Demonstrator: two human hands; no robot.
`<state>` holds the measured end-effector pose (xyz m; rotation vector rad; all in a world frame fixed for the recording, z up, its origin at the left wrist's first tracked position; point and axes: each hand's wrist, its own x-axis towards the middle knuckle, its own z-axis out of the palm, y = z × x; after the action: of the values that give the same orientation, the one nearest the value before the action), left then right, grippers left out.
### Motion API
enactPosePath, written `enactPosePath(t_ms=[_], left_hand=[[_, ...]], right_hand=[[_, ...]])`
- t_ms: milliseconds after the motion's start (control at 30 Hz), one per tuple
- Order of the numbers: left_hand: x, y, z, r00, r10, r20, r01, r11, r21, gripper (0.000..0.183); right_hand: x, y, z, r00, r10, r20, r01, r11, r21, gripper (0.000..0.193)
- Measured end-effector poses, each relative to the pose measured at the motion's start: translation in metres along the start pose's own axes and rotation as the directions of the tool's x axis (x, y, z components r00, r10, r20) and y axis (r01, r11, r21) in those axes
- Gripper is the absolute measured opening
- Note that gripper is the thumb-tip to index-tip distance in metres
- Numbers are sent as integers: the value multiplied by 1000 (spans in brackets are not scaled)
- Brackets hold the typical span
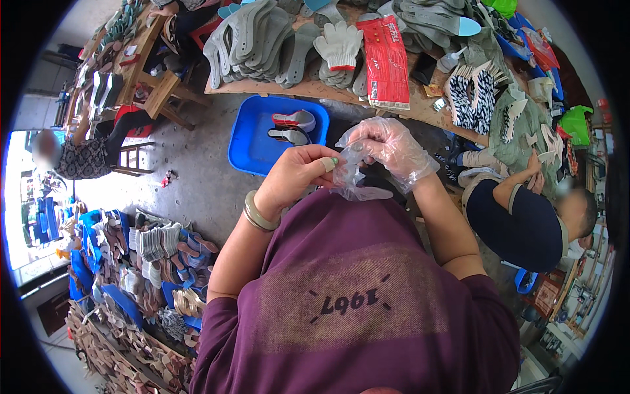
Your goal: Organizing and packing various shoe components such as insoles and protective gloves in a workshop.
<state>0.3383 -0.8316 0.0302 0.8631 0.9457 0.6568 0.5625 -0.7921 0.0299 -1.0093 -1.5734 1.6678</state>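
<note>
Left grip: your bare left hand (298,171) is pinching one loose clear plastic glove (353,178) between thumb and forefinger. Right grip: your right hand (388,146), wearing a second glove (421,172), is pressing its fingertips together on the film. Both wrists are angling inward above your purple shirt (341,230). Two shoe pieces (296,120) are lying in one blue basin (252,150) ahead.

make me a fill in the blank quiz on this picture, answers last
The right hand wears a clear ____.
The left hand, pinching loose plastic, has a bangle around its ____.
The tub beyond the hands is coloured ____.
The knitted glove lies beside a ____ packet.

Missing words: glove; wrist; blue; red
</note>
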Motion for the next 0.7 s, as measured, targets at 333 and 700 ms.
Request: enactPosePath(t_ms=[333,700], left_hand=[[-11,11,-14,999,-37,-9,38,998,41,21],[-14,10,-16,999,-40,37,37,995,96,18]], right_hand=[[14,-9,1,983,93,160,-100,994,40,5],[28,-4,1,969,122,214,-117,993,-34,9]])
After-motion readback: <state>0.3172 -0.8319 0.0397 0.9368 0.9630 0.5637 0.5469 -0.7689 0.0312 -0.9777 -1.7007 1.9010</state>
